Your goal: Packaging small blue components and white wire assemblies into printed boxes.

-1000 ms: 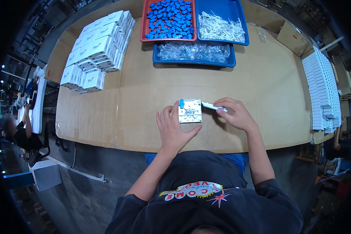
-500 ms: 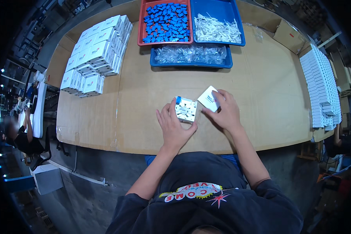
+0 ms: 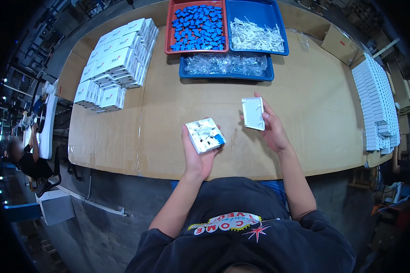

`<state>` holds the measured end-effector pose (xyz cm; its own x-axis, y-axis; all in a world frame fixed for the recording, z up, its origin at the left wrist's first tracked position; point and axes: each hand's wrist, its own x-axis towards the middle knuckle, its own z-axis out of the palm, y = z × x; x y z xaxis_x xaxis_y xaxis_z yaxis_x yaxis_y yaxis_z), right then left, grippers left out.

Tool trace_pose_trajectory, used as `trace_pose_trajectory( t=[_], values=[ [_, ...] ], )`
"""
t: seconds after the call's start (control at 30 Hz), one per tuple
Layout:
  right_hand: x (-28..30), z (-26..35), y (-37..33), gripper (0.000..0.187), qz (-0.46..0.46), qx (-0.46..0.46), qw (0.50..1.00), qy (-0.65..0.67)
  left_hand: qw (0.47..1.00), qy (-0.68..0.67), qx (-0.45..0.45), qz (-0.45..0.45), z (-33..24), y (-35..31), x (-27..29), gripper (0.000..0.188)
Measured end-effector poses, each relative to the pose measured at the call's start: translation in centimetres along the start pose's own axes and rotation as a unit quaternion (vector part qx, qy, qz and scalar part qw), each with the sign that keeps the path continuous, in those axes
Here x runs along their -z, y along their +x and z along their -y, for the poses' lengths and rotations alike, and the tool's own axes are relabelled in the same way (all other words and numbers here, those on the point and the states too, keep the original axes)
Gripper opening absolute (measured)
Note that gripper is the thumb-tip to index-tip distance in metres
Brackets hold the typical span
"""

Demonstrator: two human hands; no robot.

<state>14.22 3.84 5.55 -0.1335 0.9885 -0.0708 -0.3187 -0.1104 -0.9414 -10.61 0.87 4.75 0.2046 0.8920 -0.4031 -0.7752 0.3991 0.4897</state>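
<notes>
At the far edge of the brown wooden counter (image 3: 168, 104) sit three shallow trays: a red plastic tray (image 3: 170, 28) full of small blue plastic pieces (image 3: 197, 27), a blue plastic tray (image 3: 280, 32) holding a heap of thin white plastic parts (image 3: 256, 35), and in front of both a long blue tray (image 3: 227, 75) filled with clear plastic bags (image 3: 225, 64). Stacks of small white cardboard boxes (image 3: 116, 57) stand at the far left of the counter, and a long row of flat white plates (image 3: 376, 98) runs along its right edge.

The left hand (image 3: 198, 154) holds a square white plastic socket base with a blue insert at one corner (image 3: 205, 135) above the near part of the counter, its open back tilted up; the fingers curl under it with the thumb along its left side. The right hand (image 3: 271, 129) holds a flat white square cover plate (image 3: 253, 113) just to the right, pinched between the thumb and the spread fingers behind it. The parts inside the base are too small to make out, and the fisheye rim bends and darkens the surroundings.

Half a second ago the two pieces were close together — now they are apart, the cover lifted off to the right.
</notes>
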Motion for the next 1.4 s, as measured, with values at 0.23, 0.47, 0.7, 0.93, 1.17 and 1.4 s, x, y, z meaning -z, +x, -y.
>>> trace_pose_trajectory(
  t=[0.23,0.47,0.7,0.93,1.17,1.4],
  values=[
    [-1.0,-0.7,0.4,0.061,0.043,-0.091,0.982,0.157,0.978,-0.067,0.189,0.059,1.1,0.4,0.6,0.086],
    [-2.1,0.6,1.5,0.059,0.138,-0.027,0.985,-0.096,0.967,-0.103,0.217,0.085,2.0,0.6,-0.6,0.084],
    [-3.2,1.0,1.0,0.045,0.202,0.043,0.938,-0.280,0.973,-0.074,0.207,0.076,2.4,0.6,-1.6,0.076],
    [-4.9,1.4,0.0,0.046,0.223,0.034,0.912,-0.343,0.976,-0.004,0.214,0.036,2.1,-0.1,-2.8,0.071],
    [-4.4,0.6,0.0,0.049,0.238,0.032,0.907,-0.346,0.979,-0.024,0.198,0.049,2.6,0.0,-2.5,0.071],
    [-4.6,0.6,0.2,0.043,0.213,0.011,0.920,-0.328,0.973,-0.045,0.216,0.066,2.7,0.3,-2.4,0.069]
  ],
)
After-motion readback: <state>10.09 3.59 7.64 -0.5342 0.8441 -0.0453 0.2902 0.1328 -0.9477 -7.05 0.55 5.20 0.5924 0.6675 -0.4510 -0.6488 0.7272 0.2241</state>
